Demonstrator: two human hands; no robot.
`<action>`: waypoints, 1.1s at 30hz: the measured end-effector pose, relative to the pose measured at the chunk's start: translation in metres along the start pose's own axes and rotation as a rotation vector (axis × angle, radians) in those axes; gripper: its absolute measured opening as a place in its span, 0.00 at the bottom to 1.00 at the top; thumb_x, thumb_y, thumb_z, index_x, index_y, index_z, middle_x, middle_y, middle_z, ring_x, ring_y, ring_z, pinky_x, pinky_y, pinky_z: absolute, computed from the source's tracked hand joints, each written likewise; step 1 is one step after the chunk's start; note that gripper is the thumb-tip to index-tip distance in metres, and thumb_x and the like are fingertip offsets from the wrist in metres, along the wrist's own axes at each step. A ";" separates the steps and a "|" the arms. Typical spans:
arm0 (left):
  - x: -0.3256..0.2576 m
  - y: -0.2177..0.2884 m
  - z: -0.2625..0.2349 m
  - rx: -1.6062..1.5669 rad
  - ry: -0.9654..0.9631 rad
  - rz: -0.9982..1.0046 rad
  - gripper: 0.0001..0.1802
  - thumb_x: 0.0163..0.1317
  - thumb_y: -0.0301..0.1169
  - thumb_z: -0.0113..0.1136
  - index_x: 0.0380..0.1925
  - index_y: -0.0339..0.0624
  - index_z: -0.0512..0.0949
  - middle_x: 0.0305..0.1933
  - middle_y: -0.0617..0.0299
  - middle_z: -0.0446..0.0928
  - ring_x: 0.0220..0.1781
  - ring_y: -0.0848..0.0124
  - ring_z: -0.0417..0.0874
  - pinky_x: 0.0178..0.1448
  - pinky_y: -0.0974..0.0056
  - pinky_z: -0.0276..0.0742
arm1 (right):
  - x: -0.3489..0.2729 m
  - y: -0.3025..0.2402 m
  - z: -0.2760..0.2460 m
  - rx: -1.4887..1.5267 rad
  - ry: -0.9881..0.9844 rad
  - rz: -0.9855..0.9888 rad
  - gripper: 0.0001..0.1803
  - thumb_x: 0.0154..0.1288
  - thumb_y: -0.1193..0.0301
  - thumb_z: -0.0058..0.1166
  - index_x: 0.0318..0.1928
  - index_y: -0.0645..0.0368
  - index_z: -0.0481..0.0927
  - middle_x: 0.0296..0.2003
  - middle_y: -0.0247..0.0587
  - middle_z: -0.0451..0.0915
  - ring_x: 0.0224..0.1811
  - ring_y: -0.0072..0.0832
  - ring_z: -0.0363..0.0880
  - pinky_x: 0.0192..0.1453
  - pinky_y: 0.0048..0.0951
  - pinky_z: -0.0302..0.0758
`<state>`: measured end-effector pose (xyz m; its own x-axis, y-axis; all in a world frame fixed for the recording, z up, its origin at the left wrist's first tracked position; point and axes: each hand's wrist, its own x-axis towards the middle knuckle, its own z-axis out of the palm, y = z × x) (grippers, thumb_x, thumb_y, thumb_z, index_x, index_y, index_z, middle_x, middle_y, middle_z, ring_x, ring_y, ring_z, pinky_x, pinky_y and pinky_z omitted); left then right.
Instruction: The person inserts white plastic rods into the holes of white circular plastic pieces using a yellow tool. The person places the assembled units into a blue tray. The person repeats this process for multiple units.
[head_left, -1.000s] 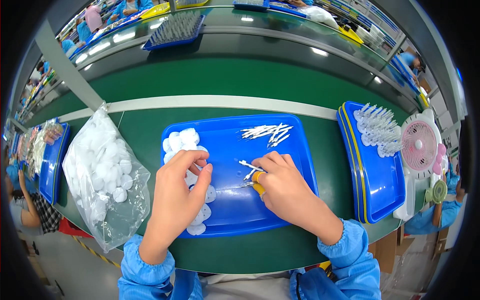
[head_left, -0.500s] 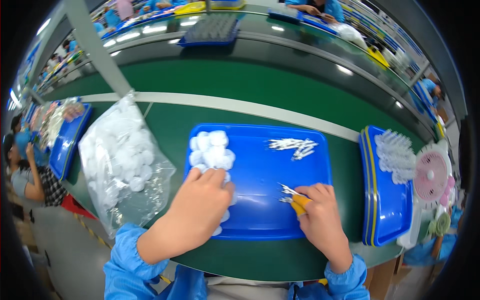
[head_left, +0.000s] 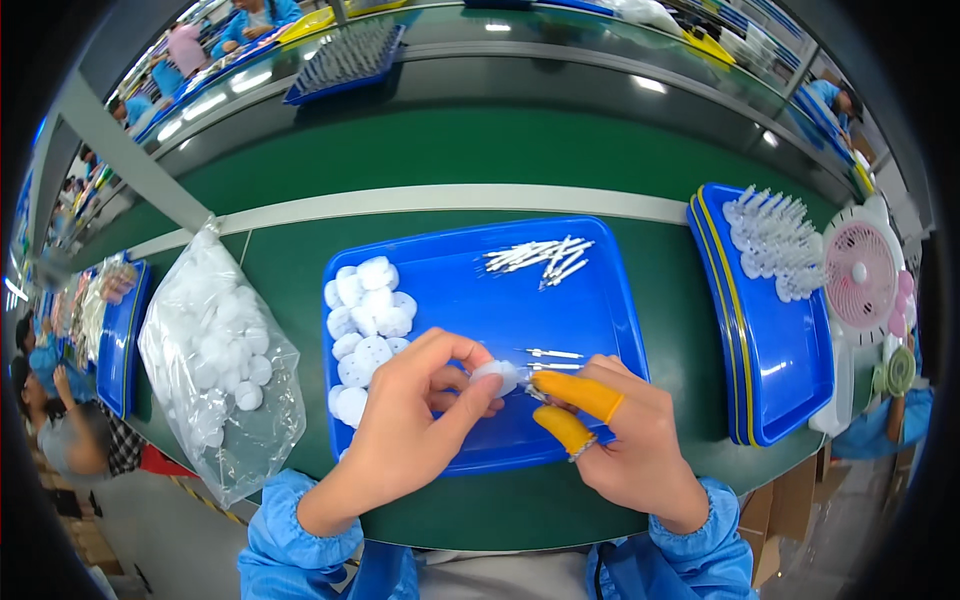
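Moved since earlier frame: left hand [head_left: 415, 420] off the disc pile, now pinching a white disc [head_left: 497, 375] at centre frame. Right hand [head_left: 620, 440], orange finger cots [head_left: 578, 393], nips a thin pin [head_left: 535, 392] against it. Surroundings: blue tray [head_left: 600, 300], loose discs [head_left: 365, 300] left, pins [head_left: 535, 257] upper, bag of discs [head_left: 215, 350] far left.

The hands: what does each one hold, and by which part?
The left hand pinches a white disc by its rim. The right hand has its fingertips at a thin pin beside the disc; its grip is unclear.
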<state>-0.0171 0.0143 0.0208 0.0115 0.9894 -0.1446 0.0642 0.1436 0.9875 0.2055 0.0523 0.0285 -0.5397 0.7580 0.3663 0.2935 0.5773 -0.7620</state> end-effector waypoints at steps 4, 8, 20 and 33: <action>-0.003 -0.008 0.007 0.154 -0.005 0.090 0.08 0.74 0.17 0.63 0.50 0.30 0.80 0.50 0.57 0.81 0.48 0.69 0.91 0.50 0.65 0.92 | -0.009 0.008 0.005 -0.031 -0.077 0.000 0.25 0.48 0.86 0.65 0.51 0.71 0.88 0.41 0.48 0.81 0.41 0.45 0.78 0.48 0.43 0.75; -0.004 -0.011 0.008 0.252 -0.001 0.165 0.09 0.71 0.16 0.65 0.49 0.30 0.82 0.50 0.56 0.81 0.46 0.71 0.90 0.49 0.66 0.92 | -0.011 0.009 0.008 -0.039 -0.102 0.015 0.25 0.44 0.86 0.63 0.48 0.74 0.87 0.41 0.50 0.79 0.42 0.46 0.77 0.49 0.44 0.76; -0.006 -0.012 0.014 0.421 0.112 0.239 0.09 0.63 0.17 0.73 0.40 0.32 0.81 0.41 0.54 0.84 0.41 0.66 0.91 0.45 0.61 0.94 | -0.011 0.012 0.017 -0.050 -0.088 0.078 0.24 0.45 0.86 0.63 0.48 0.76 0.87 0.40 0.52 0.80 0.45 0.49 0.80 0.51 0.46 0.77; -0.005 -0.017 0.009 0.280 0.066 0.137 0.09 0.69 0.15 0.67 0.46 0.30 0.79 0.43 0.59 0.84 0.43 0.76 0.89 0.44 0.70 0.88 | -0.015 0.015 0.017 -0.006 -0.108 -0.023 0.22 0.44 0.86 0.66 0.46 0.77 0.86 0.42 0.53 0.80 0.43 0.48 0.79 0.48 0.46 0.78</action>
<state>-0.0097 0.0067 0.0037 -0.0251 0.9997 0.0021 0.3387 0.0066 0.9409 0.2048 0.0449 0.0026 -0.6279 0.7077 0.3239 0.2842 0.5959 -0.7510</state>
